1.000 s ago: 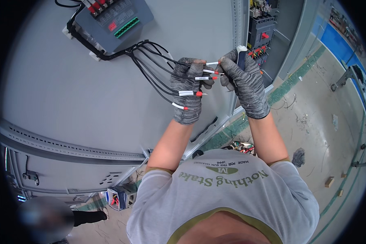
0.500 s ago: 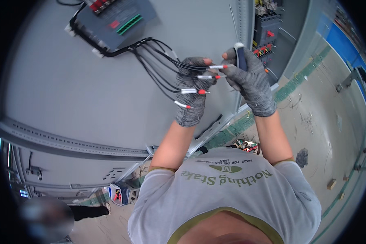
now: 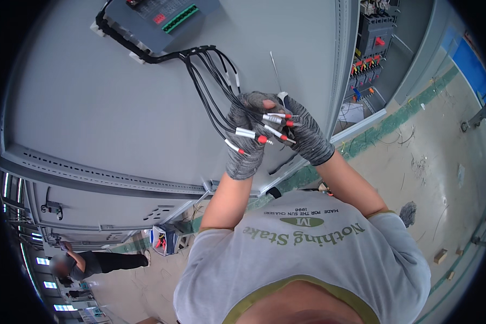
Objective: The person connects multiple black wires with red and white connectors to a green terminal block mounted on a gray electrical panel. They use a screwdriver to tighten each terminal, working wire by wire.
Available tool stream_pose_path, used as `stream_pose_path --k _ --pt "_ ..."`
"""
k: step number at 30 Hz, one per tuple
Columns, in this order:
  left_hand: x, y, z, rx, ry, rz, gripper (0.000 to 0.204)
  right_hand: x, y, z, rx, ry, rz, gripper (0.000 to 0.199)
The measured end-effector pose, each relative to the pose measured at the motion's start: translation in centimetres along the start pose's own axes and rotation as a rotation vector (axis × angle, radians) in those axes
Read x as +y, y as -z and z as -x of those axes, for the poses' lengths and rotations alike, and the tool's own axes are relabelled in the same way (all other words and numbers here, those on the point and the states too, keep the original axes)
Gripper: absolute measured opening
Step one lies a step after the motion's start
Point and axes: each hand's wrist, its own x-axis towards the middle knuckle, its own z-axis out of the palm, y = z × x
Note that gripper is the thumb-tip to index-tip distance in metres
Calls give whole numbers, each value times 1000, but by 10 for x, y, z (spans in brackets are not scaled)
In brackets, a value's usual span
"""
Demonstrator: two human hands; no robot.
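My left hand (image 3: 244,141), in a grey knit glove, grips a bundle of black wires (image 3: 210,81). The wire ends carry white sleeves with red tips (image 3: 263,129) that fan out to the right of the fist. My right hand (image 3: 306,134), also gloved, presses against the left one and holds a dark-handled tool (image 3: 282,100) with a thin metal shaft pointing up. The wires run up the grey panel (image 3: 92,108) to a dark grey module with a green connector strip (image 3: 163,20).
A grey cable duct (image 3: 92,175) crosses the panel below my hands. An open cabinet with breakers and coloured terminals (image 3: 370,48) stands to the right. Another person (image 3: 83,263) crouches on the floor at the lower left, near a small box of parts (image 3: 162,239).
Both hands have drawn together, the right hand closing in against the left fist. The view has shifted so that the module sits higher in the frame.
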Motion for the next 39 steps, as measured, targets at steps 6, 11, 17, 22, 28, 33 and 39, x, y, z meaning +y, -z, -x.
stream_pose_path --k 6,11,17,22,28,33,39 --pt "0 -4 -2 -26 -55 -29 28 -11 21 5 -69 154 251 42" --pt "-4 -3 -6 -55 -44 -45 25 -56 31 10 43 191 447 37" --pt "-5 -25 -8 58 -46 -159 25 -84 29 19 150 287 417 36" --pt "-11 -34 -16 132 -138 -181 25 -87 19 22 254 314 478 32" --pt "-11 -43 -19 222 -135 -217 36 -92 21 21 254 308 519 32" --pt "-16 -35 -13 260 -161 -88 38 -91 15 23 311 305 608 31" --pt "-36 -25 -14 286 -279 -74 33 -90 13 22 239 341 602 29"
